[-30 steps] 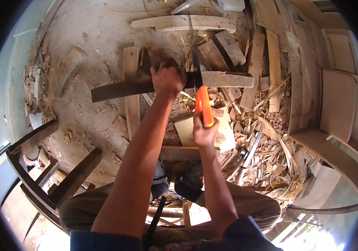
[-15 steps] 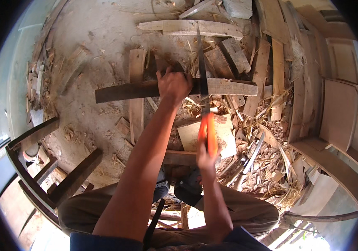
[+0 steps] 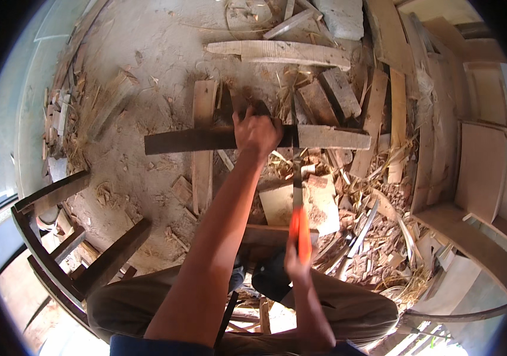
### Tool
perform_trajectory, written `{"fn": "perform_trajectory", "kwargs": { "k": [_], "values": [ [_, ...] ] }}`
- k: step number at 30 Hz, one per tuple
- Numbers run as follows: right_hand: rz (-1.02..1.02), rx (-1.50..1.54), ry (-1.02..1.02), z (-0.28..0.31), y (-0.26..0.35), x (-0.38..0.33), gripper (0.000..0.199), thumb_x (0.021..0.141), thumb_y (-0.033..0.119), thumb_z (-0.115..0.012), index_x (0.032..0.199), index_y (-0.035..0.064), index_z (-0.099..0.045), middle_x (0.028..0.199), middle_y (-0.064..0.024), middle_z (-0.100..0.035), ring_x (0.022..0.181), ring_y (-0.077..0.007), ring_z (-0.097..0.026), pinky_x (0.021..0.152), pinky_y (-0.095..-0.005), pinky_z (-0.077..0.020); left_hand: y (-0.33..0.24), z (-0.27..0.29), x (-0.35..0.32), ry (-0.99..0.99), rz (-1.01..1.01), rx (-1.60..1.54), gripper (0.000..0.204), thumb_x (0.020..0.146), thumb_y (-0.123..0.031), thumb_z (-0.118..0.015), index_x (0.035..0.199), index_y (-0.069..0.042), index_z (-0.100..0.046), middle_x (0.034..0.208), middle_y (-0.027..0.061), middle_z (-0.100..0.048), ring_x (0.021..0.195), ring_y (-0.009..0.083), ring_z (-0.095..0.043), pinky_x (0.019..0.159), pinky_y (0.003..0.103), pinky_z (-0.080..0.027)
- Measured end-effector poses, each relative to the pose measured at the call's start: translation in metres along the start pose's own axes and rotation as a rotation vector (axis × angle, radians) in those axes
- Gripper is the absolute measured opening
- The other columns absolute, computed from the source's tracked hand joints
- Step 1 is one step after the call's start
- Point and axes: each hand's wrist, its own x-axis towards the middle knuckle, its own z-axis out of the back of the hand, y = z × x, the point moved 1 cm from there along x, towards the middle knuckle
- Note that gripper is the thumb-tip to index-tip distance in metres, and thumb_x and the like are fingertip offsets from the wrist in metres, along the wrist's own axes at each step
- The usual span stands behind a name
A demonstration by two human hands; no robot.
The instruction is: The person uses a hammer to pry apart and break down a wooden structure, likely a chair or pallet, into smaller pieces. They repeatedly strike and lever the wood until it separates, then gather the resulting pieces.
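Observation:
A wooden plank (image 3: 185, 140) lies crosswise in front of me, dark over most of its length and pale toward its right end. My left hand (image 3: 257, 135) is closed over its middle, pressing it down. In my right hand (image 3: 298, 260), closer to my body, is the orange handle (image 3: 302, 228) of a handsaw. The saw's long narrow blade (image 3: 297, 184) points away from me and crosses the plank just right of my left hand, where dark wood meets pale. How deep the blade sits in the wood cannot be made out.
Another board (image 3: 203, 175) runs under the plank, lengthwise. Wood offcuts (image 3: 339, 94) and a curved timber (image 3: 289, 52) lie beyond. Shavings and chips (image 3: 378, 255) cover the ground at right, beside a pale square board (image 3: 321, 204). A wooden frame (image 3: 52, 249) stands at left.
My right hand has drawn the saw back toward me, so less of the blade reaches past the plank. My left hand keeps its hold. The whole view has shifted slightly.

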Motion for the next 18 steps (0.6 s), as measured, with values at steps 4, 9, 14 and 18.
{"fn": "perform_trajectory", "kwargs": {
  "k": [4,9,14,18],
  "values": [
    [-0.132,-0.02,0.087,0.053,-0.01,-0.051,0.033,0.085,0.003,-0.06,0.117,-0.0059,-0.067,0.084,-0.0111,-0.07,0.076,-0.0143,-0.068,0.068,-0.0296,-0.0539,-0.007,0.012,0.005,0.224,0.037,0.003,0.046,0.093,-0.038,-0.05,0.081,-0.005,-0.079,0.096,0.0178,-0.075,0.122,0.028,-0.06,0.113,0.055,-0.03],
    [-0.143,0.046,0.144,-0.032,0.025,0.092,0.006,0.086,-0.001,-0.064,0.09,-0.0042,-0.061,0.069,-0.0004,-0.058,0.062,-0.0082,-0.053,0.056,-0.0283,-0.0459,-0.014,0.015,0.009,0.238,0.046,0.034,0.045,0.095,-0.034,-0.047,0.081,-0.005,-0.079,0.095,0.0174,-0.075,0.122,0.0275,-0.06,0.112,0.056,-0.03],
    [0.059,-0.101,0.159,0.026,-0.002,-0.023,0.028,0.084,0.001,-0.062,0.111,-0.0074,-0.063,0.091,-0.0098,-0.067,0.077,-0.0132,-0.064,0.072,-0.0272,-0.0515,-0.007,0.013,0.007,0.276,0.055,0.009,0.045,0.095,-0.034,-0.048,0.08,-0.005,-0.078,0.095,0.0175,-0.075,0.123,0.0274,-0.059,0.112,0.057,-0.03],
    [-0.027,-0.016,0.116,0.045,0.004,-0.045,0.026,0.085,0.0,-0.06,0.109,-0.0068,-0.065,0.088,-0.0102,-0.069,0.072,-0.0134,-0.064,0.07,-0.0283,-0.0528,-0.007,0.009,0.009,0.195,0.042,0.009,0.045,0.095,-0.034,-0.048,0.08,-0.005,-0.079,0.096,0.0182,-0.075,0.123,0.0285,-0.06,0.113,0.057,-0.029]
  ]
}}
